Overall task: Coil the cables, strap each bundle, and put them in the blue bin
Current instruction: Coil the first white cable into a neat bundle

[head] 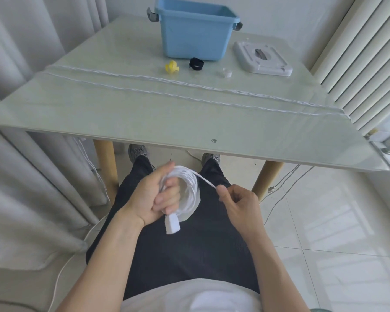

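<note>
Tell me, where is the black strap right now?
The black strap lies on the table at the far side, just in front of the blue bin, with the yellow strap to its left.

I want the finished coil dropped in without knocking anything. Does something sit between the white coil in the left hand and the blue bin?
The yellow strap and black strap lie just before the blue plastic bin, and two white cable runs cross the table. All lie low; the bin's top is open.

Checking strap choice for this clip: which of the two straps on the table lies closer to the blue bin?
The black strap, a dark loop right at the foot of the blue bin. The yellow strap lies to its left, farther from the bin.
</note>
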Tool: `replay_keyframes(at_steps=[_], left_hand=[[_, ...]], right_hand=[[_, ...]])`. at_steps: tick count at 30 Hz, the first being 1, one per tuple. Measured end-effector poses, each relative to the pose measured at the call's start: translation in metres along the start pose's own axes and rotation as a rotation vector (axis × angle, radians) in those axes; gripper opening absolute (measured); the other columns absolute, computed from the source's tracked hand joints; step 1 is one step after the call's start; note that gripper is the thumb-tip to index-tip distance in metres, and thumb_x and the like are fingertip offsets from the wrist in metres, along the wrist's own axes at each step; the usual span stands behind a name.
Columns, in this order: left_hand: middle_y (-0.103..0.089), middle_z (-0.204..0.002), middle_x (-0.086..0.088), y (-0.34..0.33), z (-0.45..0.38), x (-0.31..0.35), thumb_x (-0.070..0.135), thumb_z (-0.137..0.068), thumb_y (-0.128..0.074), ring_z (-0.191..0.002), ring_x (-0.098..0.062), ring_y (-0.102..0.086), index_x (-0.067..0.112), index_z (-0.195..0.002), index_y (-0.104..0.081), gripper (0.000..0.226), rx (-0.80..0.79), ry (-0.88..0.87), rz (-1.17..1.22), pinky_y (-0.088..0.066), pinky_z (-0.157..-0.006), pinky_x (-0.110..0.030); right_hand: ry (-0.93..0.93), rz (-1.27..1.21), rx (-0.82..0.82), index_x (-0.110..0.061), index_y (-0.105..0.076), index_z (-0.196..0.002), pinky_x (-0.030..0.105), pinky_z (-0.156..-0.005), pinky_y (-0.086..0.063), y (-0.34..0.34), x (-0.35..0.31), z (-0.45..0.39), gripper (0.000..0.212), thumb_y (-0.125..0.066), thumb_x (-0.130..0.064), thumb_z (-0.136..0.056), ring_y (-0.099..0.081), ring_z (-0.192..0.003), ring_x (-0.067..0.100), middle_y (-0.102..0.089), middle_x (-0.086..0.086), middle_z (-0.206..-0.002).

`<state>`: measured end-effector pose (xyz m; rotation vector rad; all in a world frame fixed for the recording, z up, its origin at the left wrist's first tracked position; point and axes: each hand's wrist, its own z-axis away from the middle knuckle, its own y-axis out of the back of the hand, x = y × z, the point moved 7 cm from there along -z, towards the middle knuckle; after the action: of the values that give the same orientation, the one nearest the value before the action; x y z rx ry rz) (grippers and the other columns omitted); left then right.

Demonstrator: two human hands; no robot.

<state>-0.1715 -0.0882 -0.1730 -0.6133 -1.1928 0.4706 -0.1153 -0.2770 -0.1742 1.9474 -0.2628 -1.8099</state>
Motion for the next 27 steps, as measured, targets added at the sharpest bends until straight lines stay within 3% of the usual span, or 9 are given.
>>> replay_keyframes(at_steps=[5,9,12,15,18,21,23,25,27], left_hand=[[-0.022,-0.034,0.007,0.026,-0.001,0.009,0.046,-0.1,-0.039,-0.027,-0.008,-0.019,0.021,-0.054,-0.041,0.052,0.329,-0.184,0.314,-0.023,-0.036,-0.022],[-0.028,-0.046,0.007,0.033,0.0,0.007,0.038,-0.1,-0.037,-0.038,-0.011,-0.026,0.015,-0.068,-0.049,0.041,0.393,-0.282,0.469,-0.036,-0.046,-0.022],[-0.036,-0.056,0.004,0.033,-0.002,0.008,0.027,-0.099,-0.039,-0.049,-0.013,-0.037,0.01,-0.082,-0.052,0.028,0.405,-0.338,0.499,-0.044,-0.064,-0.027],[-0.048,-0.071,-0.004,0.036,-0.005,0.004,0.018,-0.103,-0.043,-0.072,-0.021,-0.052,0.007,-0.086,-0.052,0.023,0.459,-0.339,0.436,-0.049,-0.082,-0.035],[-0.054,-0.076,-0.01,0.038,-0.009,-0.002,0.017,-0.104,-0.047,-0.072,-0.021,-0.06,0.004,-0.084,-0.054,0.024,0.524,-0.309,0.18,-0.051,-0.086,-0.037],[-0.063,-0.085,-0.011,0.028,-0.009,-0.004,0.015,-0.104,-0.048,-0.079,-0.016,-0.068,0.0,-0.094,-0.056,0.019,0.528,-0.255,-0.341,-0.053,-0.085,-0.035],[-0.066,-0.093,0.001,0.011,-0.011,-0.009,0.012,-0.103,-0.048,-0.099,-0.006,-0.064,0.002,-0.101,-0.058,0.014,0.419,-0.22,-0.735,-0.048,-0.089,-0.027],[-0.062,-0.105,0.011,-0.004,-0.014,-0.017,0.017,-0.103,-0.049,-0.104,0.007,-0.055,0.007,-0.112,-0.057,0.016,0.274,-0.109,-1.036,-0.042,-0.088,-0.014],[-0.063,-0.104,0.006,-0.006,-0.015,-0.02,0.025,-0.103,-0.049,-0.095,-0.002,-0.059,0.007,-0.112,-0.056,0.021,0.2,0.032,-1.136,-0.05,-0.09,-0.026]], right_hand=[[-0.009,0.101,-0.094,-0.014,-0.07,-0.072,0.015,-0.052,-0.035,-0.007,0.007,-0.002,0.041,-0.066,-0.051,-0.089,-0.041,-0.051,0.004,-0.049,-0.015,-0.05],[-0.029,0.112,-0.19,-0.023,-0.075,-0.078,0.011,-0.054,-0.041,-0.018,-0.001,0.002,0.017,-0.075,-0.036,-0.088,-0.054,-0.05,0.002,-0.068,-0.011,-0.06],[-0.057,0.007,-0.212,-0.019,-0.077,-0.081,0.016,-0.049,-0.045,-0.021,-0.008,0.01,0.012,-0.077,-0.029,-0.087,-0.051,-0.041,0.003,-0.072,-0.003,-0.064],[0.047,0.123,-0.337,-0.018,-0.079,-0.087,0.01,-0.057,-0.047,-0.037,-0.019,0.017,0.009,-0.076,-0.026,-0.087,-0.065,-0.056,0.003,-0.074,-0.007,-0.069],[0.223,0.266,-0.419,-0.018,-0.079,-0.097,0.014,-0.067,-0.052,-0.05,-0.03,0.025,0.015,-0.07,-0.025,-0.087,-0.068,-0.072,0.007,-0.076,-0.01,-0.084],[0.338,0.299,-0.408,-0.017,-0.079,-0.096,0.013,-0.067,-0.049,-0.054,-0.041,0.028,0.017,-0.064,-0.018,-0.088,-0.065,-0.068,0.007,-0.073,-0.016,-0.081],[0.386,0.28,-0.385,-0.018,-0.079,-0.089,0.012,-0.061,-0.042,-0.051,-0.046,0.029,0.018,-0.061,-0.014,-0.088,-0.058,-0.059,0.007,-0.064,-0.021,-0.07],[0.412,0.252,-0.352,-0.02,-0.079,-0.084,0.011,-0.06,-0.041,-0.047,-0.048,0.03,0.019,-0.063,-0.011,-0.087,-0.059,-0.057,0.008,-0.066,-0.02,-0.068],[0.331,0.162,-0.308,-0.018,-0.08,-0.079,0.011,-0.06,-0.045,-0.039,-0.042,0.028,0.01,-0.073,-0.012,-0.083,-0.064,-0.059,0.006,-0.073,-0.015,-0.07]])
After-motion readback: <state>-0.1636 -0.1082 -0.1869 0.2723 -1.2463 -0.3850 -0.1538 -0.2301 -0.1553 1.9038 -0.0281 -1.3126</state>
